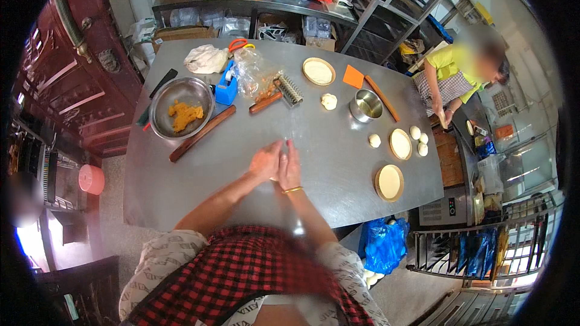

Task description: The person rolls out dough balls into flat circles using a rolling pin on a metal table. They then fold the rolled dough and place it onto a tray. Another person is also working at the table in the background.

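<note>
My left hand (pixel 266 161) and my right hand (pixel 290 167) are pressed palm to palm above the front middle of a steel table (pixel 335 181). A small pale edge shows below the palms; whatever lies between them is mostly hidden. Ahead are a wooden-handled spiked dough roller (pixel 288 91) and a lump of dough (pixel 329 101). To the right, a dough ball (pixel 374 140) sits near two fluted tart pans lined with dough, one farther off (pixel 400 144) and one closer (pixel 389 183). Three more dough balls (pixel 422 138) lie beyond them.
Left stands a steel bowl (pixel 157 120) of orange filling, beside a wooden rolling pin (pixel 202 133) and blue tape dispenser (pixel 226 88). Farther back are another lined pan (pixel 319 71), an orange scraper (pixel 353 76), a steel pot (pixel 366 107) and a thin rolling pin (pixel 382 98). Another person (pixel 446 72) works at right.
</note>
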Demonstrator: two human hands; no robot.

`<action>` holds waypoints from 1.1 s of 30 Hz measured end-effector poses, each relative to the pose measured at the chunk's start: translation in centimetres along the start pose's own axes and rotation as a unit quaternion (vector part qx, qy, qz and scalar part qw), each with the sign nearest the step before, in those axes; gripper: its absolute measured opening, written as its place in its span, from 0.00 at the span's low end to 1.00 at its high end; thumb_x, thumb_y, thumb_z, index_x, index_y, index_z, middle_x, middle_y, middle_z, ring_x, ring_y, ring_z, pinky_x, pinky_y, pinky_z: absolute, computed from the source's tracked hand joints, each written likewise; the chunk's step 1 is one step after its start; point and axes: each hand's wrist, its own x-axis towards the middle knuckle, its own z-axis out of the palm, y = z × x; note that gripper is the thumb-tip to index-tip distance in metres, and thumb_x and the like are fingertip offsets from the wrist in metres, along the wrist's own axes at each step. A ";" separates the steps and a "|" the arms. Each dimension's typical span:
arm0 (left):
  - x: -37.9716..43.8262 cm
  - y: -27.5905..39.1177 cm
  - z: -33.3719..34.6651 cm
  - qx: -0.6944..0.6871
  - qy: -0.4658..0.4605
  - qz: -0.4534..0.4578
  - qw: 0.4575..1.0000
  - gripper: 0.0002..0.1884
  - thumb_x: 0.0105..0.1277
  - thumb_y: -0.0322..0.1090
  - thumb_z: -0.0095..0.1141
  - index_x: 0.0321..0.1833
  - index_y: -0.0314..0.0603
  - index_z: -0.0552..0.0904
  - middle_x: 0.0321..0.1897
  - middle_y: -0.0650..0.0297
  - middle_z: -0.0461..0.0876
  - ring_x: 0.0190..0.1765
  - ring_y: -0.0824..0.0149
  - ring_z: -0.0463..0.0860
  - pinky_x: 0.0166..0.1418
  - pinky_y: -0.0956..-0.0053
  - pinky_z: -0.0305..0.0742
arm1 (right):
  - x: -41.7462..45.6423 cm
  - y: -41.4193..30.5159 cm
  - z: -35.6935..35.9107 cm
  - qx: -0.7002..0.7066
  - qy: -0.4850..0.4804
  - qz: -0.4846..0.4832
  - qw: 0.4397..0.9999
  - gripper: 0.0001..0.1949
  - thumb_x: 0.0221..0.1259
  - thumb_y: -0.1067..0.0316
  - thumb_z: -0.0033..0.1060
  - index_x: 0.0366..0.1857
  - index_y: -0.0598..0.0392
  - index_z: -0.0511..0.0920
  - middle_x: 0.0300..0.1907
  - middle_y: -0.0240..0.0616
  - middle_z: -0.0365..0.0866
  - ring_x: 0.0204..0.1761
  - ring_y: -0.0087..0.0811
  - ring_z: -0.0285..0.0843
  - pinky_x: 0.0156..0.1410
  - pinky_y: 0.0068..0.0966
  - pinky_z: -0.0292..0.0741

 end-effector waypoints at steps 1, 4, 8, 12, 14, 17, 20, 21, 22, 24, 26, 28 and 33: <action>-0.8 -0.8 1.3 -0.004 -0.029 -0.010 1.000 0.20 0.67 0.34 0.44 0.61 0.38 0.68 0.51 0.47 0.77 0.50 0.47 0.78 0.55 0.57 0.73 | -1.0 1.2 1.6 0.027 -0.027 0.027 0.999 0.25 0.70 0.58 0.37 0.64 0.64 0.61 0.64 0.56 0.62 0.65 0.51 0.62 0.69 0.39 0.59; -4.9 -2.9 2.6 0.089 -0.127 0.005 0.988 0.25 0.69 0.35 0.42 0.67 0.34 0.60 0.60 0.47 0.71 0.61 0.48 0.72 0.67 0.59 0.64 | -5.1 1.5 1.3 -0.056 -0.129 -0.023 0.990 0.28 0.70 0.54 0.34 0.65 0.67 0.58 0.70 0.54 0.54 0.72 0.48 0.52 0.73 0.40 0.53; -10.9 -0.3 0.6 0.153 -0.150 0.007 0.977 0.29 0.66 0.35 0.45 0.67 0.29 0.59 0.64 0.49 0.68 0.68 0.53 0.65 0.73 0.57 0.54 | -10.1 -0.1 0.7 -0.184 -0.207 -0.030 0.960 0.28 0.69 0.56 0.33 0.65 0.68 0.59 0.70 0.55 0.53 0.73 0.47 0.50 0.73 0.49 0.48; -6.3 -1.5 2.4 0.229 -0.127 -0.015 0.965 0.31 0.64 0.37 0.47 0.68 0.30 0.58 0.66 0.52 0.67 0.72 0.58 0.60 0.75 0.52 0.44 | -4.9 -1.6 0.2 -0.256 -0.174 0.037 0.950 0.27 0.68 0.57 0.36 0.65 0.64 0.60 0.71 0.52 0.54 0.73 0.46 0.49 0.73 0.53 0.45; -2.0 -1.7 3.2 0.266 -0.099 -0.062 0.957 0.31 0.64 0.37 0.47 0.68 0.30 0.57 0.66 0.52 0.65 0.72 0.59 0.59 0.75 0.52 0.44 | -2.1 0.8 2.0 -0.281 -0.108 0.074 0.951 0.27 0.68 0.57 0.37 0.66 0.62 0.60 0.71 0.49 0.54 0.74 0.45 0.48 0.73 0.53 0.44; 2.6 -1.8 2.6 0.269 -0.067 -0.034 0.960 0.29 0.65 0.38 0.47 0.67 0.31 0.60 0.67 0.52 0.65 0.72 0.61 0.59 0.75 0.53 0.45 | 1.7 1.7 2.2 -0.294 -0.077 0.106 0.947 0.27 0.67 0.56 0.39 0.67 0.59 0.59 0.72 0.46 0.53 0.75 0.43 0.46 0.74 0.53 0.42; -0.5 -3.9 3.5 0.246 -0.126 0.016 0.961 0.31 0.66 0.41 0.45 0.69 0.34 0.57 0.70 0.58 0.61 0.73 0.61 0.56 0.77 0.58 0.43 | -1.0 3.3 2.7 -0.358 -0.174 0.023 0.917 0.28 0.65 0.56 0.41 0.67 0.58 0.59 0.72 0.42 0.53 0.76 0.39 0.43 0.75 0.49 0.41; -2.8 -4.0 3.3 0.224 -0.153 0.002 0.963 0.30 0.65 0.40 0.46 0.68 0.33 0.59 0.68 0.56 0.63 0.73 0.59 0.57 0.76 0.57 0.44 | -1.8 1.0 1.3 -0.383 -0.273 0.011 0.882 0.28 0.65 0.56 0.42 0.67 0.57 0.60 0.72 0.41 0.53 0.76 0.38 0.43 0.75 0.47 0.42; -5.6 -3.6 3.1 0.198 -0.184 -0.002 0.963 0.29 0.65 0.39 0.46 0.67 0.31 0.61 0.67 0.53 0.66 0.72 0.58 0.59 0.75 0.56 0.45 | -4.0 -0.1 0.4 -0.355 -0.282 0.013 0.891 0.27 0.65 0.57 0.43 0.67 0.56 0.61 0.72 0.40 0.54 0.75 0.37 0.45 0.76 0.45 0.43; -10.5 -3.5 2.6 0.263 -0.187 0.011 0.947 0.29 0.65 0.39 0.46 0.68 0.33 0.60 0.68 0.54 0.63 0.73 0.57 0.57 0.75 0.53 0.44 | -8.2 -1.2 0.5 -0.235 -0.225 0.004 0.946 0.27 0.66 0.57 0.43 0.67 0.55 0.61 0.71 0.39 0.56 0.74 0.36 0.48 0.75 0.42 0.46; -6.8 -1.3 1.9 0.248 -0.173 -0.032 0.953 0.29 0.65 0.40 0.45 0.68 0.34 0.61 0.69 0.55 0.62 0.74 0.57 0.55 0.75 0.51 0.43 | -5.2 -1.6 -0.3 -0.335 -0.226 -0.009 0.915 0.26 0.68 0.56 0.40 0.67 0.55 0.61 0.71 0.40 0.57 0.74 0.37 0.50 0.75 0.43 0.47; -2.3 -0.1 1.7 0.252 -0.141 -0.055 0.956 0.29 0.65 0.40 0.45 0.68 0.35 0.62 0.70 0.56 0.61 0.74 0.57 0.54 0.75 0.49 0.41 | -2.0 -0.2 0.2 -0.336 -0.183 0.012 0.924 0.26 0.69 0.53 0.35 0.67 0.55 0.62 0.70 0.40 0.59 0.73 0.38 0.50 0.75 0.45 0.47; 0.9 -2.4 1.3 0.196 -0.126 -0.097 0.968 0.27 0.68 0.41 0.42 0.69 0.37 0.61 0.69 0.53 0.62 0.73 0.55 0.56 0.74 0.48 0.43 | -0.2 3.9 2.4 -0.162 -0.019 0.053 0.985 0.23 0.68 0.53 0.37 0.60 0.57 0.71 0.67 0.43 0.64 0.71 0.40 0.56 0.73 0.48 0.47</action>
